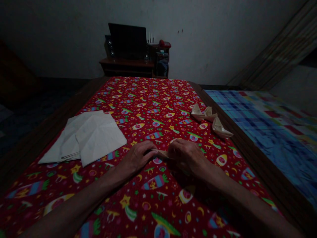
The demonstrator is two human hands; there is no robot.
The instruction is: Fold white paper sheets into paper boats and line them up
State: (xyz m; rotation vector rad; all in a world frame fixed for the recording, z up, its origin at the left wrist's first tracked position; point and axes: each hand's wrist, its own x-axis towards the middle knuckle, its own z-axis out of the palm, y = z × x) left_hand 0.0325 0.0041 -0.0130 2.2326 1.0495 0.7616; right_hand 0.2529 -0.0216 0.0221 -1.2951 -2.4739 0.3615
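Note:
Between my two hands is a narrow folded piece of paper (162, 153), low over the red patterned cloth (146, 109). My left hand (141, 153) pinches its left end between thumb and fingers. At the other end, my right hand (187, 153) is closed on the paper, with the fingertips bent down and partly hidden. Most of the paper is covered by the hands. Left of my left hand lies a spread stack of white paper sheets (99, 135) with crease lines. Several folded paper boats (221, 128) stand beyond my right hand, near the cloth's right edge.
Dark wooden edging (257, 162) borders the cloth. At the far end, a black monitor (128, 39) and speakers stand on a wooden desk (127, 62) against the wall. A blue checked sheet (232, 112) covers a surface to the right, near a hanging curtain (274, 46).

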